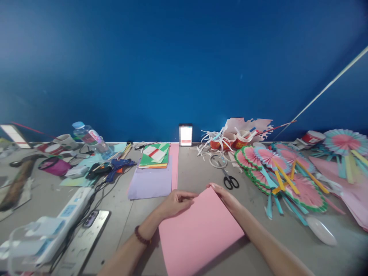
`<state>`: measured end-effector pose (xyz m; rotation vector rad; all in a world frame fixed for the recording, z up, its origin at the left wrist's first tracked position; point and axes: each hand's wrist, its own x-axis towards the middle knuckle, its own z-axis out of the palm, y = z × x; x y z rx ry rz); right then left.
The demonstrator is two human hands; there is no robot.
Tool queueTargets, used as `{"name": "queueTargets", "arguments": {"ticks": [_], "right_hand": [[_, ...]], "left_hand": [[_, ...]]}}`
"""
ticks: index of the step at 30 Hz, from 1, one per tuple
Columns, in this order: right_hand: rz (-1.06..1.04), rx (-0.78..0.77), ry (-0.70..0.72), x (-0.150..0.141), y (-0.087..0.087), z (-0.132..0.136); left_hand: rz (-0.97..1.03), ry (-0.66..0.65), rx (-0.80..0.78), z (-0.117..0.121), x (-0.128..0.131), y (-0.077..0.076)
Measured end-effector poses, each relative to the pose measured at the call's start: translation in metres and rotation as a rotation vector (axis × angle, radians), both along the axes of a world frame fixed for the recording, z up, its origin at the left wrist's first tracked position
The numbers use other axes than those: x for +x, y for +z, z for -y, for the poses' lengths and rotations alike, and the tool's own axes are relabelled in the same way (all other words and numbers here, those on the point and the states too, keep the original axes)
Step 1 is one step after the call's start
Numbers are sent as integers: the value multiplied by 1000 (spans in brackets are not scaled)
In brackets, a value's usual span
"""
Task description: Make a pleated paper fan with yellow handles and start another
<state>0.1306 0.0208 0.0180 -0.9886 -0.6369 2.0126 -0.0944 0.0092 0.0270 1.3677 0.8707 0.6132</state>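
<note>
A pink sheet of paper (201, 234) is held tilted just above the grey table, its lower corner toward me. My left hand (175, 204) grips its upper left edge, thumb on top and fingers closed at the border. At the top right corner my right hand (225, 197) is closed round the edge, with most of its fingers hidden behind the paper. Whether it is one sheet or several layers I cannot tell. Beyond the hands lie black-handled scissors (230, 182) and, to the left, a stack of lilac paper (151, 186) with green sheets (155, 154) on top.
Folded paper fans (271, 159) crowd the right side, near a white spoon (320, 230). Red paper cups (243, 140) stand by the blue wall. At left are a power strip (67, 214), a phone (96, 226), a blue glue gun (119, 168), a bottle (93, 138) and a hammer (24, 174).
</note>
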Motion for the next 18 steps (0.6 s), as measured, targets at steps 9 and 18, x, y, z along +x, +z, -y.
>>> {"name": "queueTargets", "arguments": {"ticks": [9,18], "right_hand": [[-9,-3,-12,0,-3,0],[47,26,-5,1,1,-1]], "left_hand": [[5,4,2,0,0,-4],[11,30,13,0,3,3]]}}
